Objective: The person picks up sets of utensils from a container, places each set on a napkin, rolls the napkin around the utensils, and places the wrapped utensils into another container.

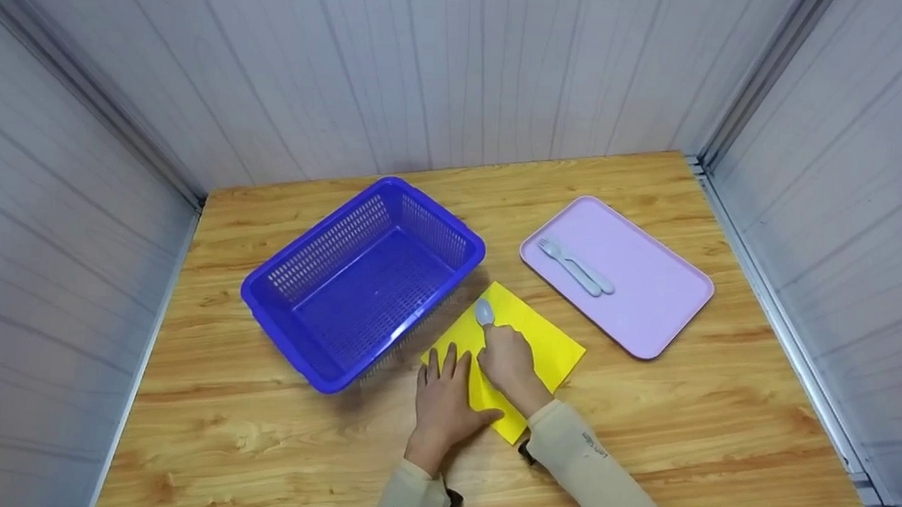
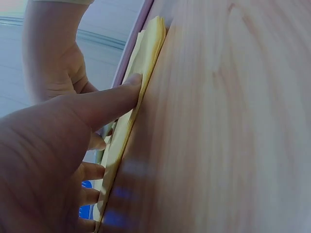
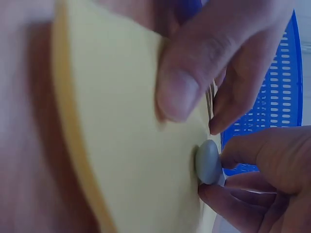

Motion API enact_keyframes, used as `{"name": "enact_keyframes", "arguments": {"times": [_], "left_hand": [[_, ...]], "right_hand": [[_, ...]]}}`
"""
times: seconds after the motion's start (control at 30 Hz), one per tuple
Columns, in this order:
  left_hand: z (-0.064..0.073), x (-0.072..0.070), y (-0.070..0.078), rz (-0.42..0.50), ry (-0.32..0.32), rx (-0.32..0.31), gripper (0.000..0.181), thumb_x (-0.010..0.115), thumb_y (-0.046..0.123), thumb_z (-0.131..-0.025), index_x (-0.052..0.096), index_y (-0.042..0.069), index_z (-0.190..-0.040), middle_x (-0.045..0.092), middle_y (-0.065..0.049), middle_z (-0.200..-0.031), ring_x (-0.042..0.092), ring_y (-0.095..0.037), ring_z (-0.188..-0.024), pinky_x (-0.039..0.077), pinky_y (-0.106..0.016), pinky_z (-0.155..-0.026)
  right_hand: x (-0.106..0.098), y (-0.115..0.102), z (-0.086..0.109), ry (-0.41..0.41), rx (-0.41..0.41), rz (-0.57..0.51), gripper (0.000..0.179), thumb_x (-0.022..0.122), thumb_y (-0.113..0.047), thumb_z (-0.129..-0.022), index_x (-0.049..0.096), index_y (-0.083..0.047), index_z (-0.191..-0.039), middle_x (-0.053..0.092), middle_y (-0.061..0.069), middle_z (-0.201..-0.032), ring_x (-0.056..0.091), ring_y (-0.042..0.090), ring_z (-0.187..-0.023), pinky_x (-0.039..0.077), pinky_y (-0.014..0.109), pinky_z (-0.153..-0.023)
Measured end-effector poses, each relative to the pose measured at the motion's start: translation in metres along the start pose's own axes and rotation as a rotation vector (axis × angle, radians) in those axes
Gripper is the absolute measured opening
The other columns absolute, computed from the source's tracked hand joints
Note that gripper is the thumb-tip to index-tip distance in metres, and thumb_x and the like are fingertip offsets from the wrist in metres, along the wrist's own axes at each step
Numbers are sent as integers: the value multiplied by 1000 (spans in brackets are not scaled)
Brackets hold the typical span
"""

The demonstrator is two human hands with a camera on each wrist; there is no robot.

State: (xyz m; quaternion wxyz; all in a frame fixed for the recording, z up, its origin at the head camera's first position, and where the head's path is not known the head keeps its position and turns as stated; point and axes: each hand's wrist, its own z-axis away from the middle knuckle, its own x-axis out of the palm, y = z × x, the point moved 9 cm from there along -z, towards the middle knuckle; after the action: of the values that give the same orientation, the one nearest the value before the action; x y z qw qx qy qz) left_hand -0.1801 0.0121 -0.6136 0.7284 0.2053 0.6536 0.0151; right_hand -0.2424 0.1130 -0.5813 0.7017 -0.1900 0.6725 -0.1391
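Note:
A square yellow napkin (image 1: 542,339), made of several thin layers at its edge, lies on the table in front of me. My right hand (image 1: 509,357) grips a light grey spoon (image 1: 483,312) by its handle, the bowl pointing away from me over the napkin. In the right wrist view the rounded handle end of the spoon (image 3: 208,162) shows between thumb and fingers. With fingers spread, my left hand (image 1: 445,409) rests on the napkin's near left side. Its thumb (image 2: 114,99) presses on the napkin's near part in the left wrist view.
A deep blue plastic basket (image 1: 331,238) with slotted walls stands at the left, close to the napkin. To the right lies a pink tray (image 1: 652,290) carrying a grey fork (image 1: 568,265) and a second grey utensil (image 1: 596,276) beside it. Panel walls (image 1: 457,73) surround the wooden table (image 1: 249,441).

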Motion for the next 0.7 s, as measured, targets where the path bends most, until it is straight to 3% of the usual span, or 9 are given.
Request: {"name": "enact_keyframes", "arguments": {"times": [0.23,0.43,0.7], "left_hand": [[-2,-5,-1,1,10,5,108,65,78,-67,39,13,-149,28,-15,-156,16,-46,-141,18,-59,-110],[-1,-4,-1,-5,4,6,110,62,81,-66,38,13,-150,28,-15,-156,16,-46,-141,18,-59,-110],[1,-2,-1,-20,23,8,114,53,88,-65,38,14,-150,29,-15,-155,18,-45,-141,21,-59,-109]], "right_hand": [[-1,-11,2,16,-15,78,21,70,-8,-85,68,5,-101,58,8,-67,58,16,-56,51,28,-51],[4,-15,1,18,-6,50,18,68,-8,-86,68,5,-99,56,8,-68,59,19,-57,53,30,-52],[7,-21,6,75,-60,123,20,69,-12,-88,67,6,-95,58,13,-72,66,28,-65,56,35,-56]]}}
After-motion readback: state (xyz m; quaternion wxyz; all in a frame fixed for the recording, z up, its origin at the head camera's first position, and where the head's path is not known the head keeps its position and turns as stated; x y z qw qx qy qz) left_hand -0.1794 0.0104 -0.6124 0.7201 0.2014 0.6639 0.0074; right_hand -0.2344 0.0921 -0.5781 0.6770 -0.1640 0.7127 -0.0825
